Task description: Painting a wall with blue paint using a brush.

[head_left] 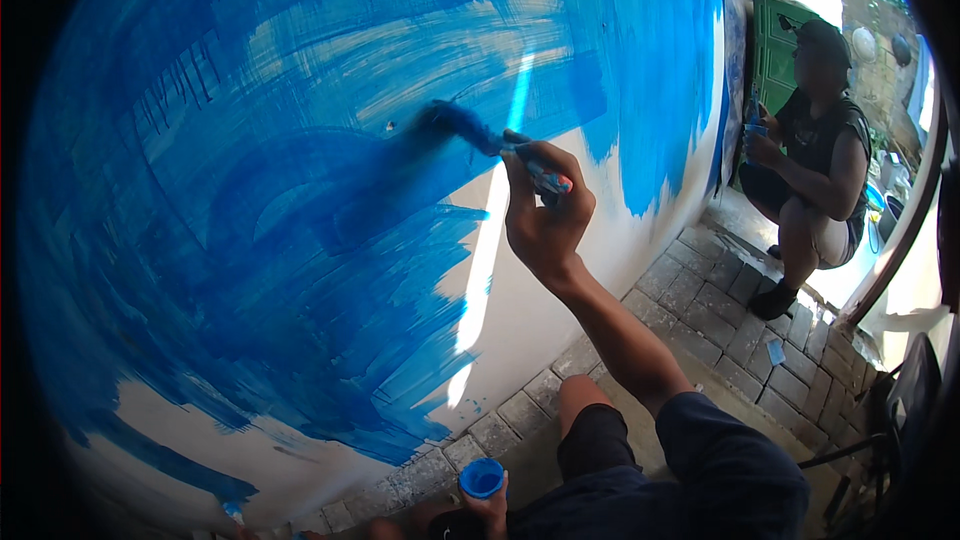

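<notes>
Head view: the brush (480,134) is pinched in the right hand (550,210), seemingly for control, against the blue-streaked wall (290,340); the blue cup (482,479) is grasped upright by the left hand (491,509), presumably against spills

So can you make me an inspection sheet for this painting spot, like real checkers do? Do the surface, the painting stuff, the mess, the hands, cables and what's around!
Surface: wall covered in streaky blue, with pale patches left lower down.
Painting things: brush up at the wall, blurred at its tip; blue cup below.
Clutter: small light-blue scrap on the paving.
Grip: right hand closed on the brush; left hand holding the cup.
Cables: nothing seen.
Surroundings: another person squatting on the right, near a green panel.
</notes>
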The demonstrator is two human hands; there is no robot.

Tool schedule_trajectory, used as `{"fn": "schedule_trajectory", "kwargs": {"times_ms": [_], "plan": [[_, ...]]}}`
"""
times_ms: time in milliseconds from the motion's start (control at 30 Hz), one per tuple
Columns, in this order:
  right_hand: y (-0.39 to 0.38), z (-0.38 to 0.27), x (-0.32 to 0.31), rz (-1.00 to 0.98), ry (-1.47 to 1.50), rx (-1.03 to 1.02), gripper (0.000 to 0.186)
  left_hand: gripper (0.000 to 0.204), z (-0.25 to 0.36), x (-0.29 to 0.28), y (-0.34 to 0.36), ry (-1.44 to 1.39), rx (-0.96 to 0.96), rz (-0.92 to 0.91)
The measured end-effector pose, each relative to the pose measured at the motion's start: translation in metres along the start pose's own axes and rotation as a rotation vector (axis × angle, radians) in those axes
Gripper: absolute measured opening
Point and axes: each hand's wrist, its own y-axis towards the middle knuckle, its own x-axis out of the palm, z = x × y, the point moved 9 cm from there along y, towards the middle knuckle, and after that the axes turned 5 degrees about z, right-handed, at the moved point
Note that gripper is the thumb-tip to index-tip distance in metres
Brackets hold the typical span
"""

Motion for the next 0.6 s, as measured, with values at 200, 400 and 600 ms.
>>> {"fn": "schedule_trajectory", "kwargs": {"times_ms": [200, 400, 600], "plan": [[0.086, 0.111, -0.018, 0.006, 0.28, 0.681, 0.03, 0.085, -0.005, 0.0, 0.001, 0.043, 0.006, -0.014], [0.195, 0.244, -0.19, 0.387, -0.179, 0.369, 0.027, 0.08, 0.022, 0.012, 0.01, -0.094, -0.015, -0.047], [0.186, 0.243, -0.237, 0.493, -0.456, 0.219, 0.037, 0.077, 0.001, 0.01, 0.01, -0.121, -0.042, -0.061]]}}
